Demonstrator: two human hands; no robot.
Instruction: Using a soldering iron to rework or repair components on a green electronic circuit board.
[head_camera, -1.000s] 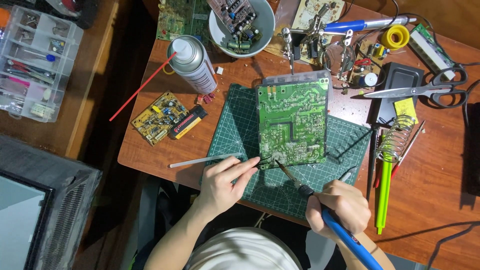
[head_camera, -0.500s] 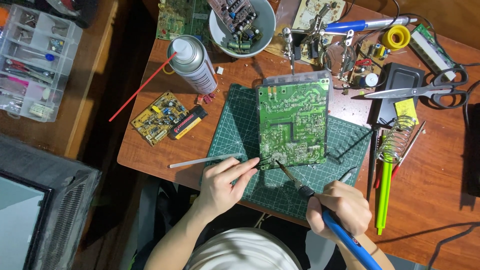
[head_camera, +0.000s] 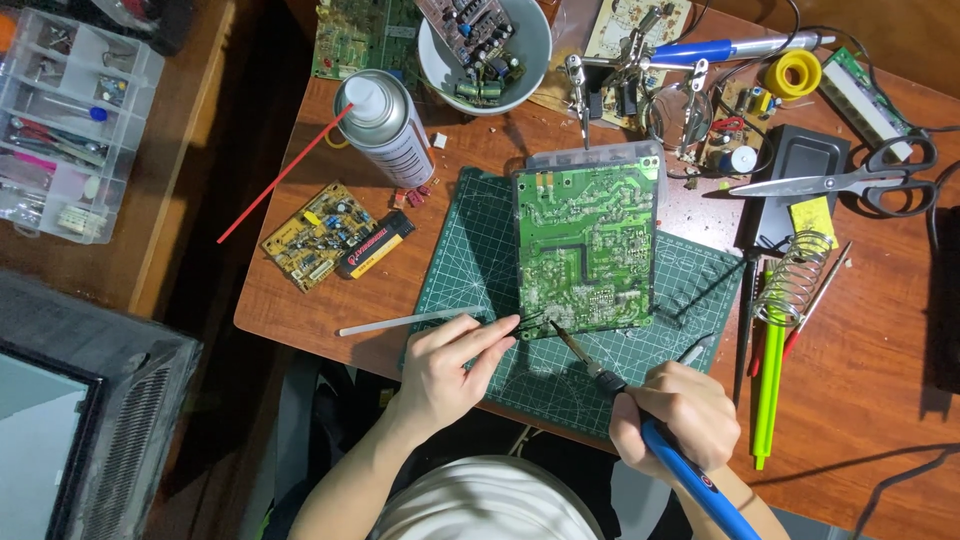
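Mid-solder: right hand (head_camera: 672, 410) gripping iron (head_camera: 590, 365), tip at board (head_camera: 588, 250) edge; left hand (head_camera: 450, 360) pinching wire (head_camera: 425, 320) there. Joint unfinished.

We see the wooden desk (head_camera: 330, 300) from a single head-worn camera, looking almost straight down from above our own head, near enough that the green cutting mat (head_camera: 480, 260) fills the centre of the frame, with no second view.
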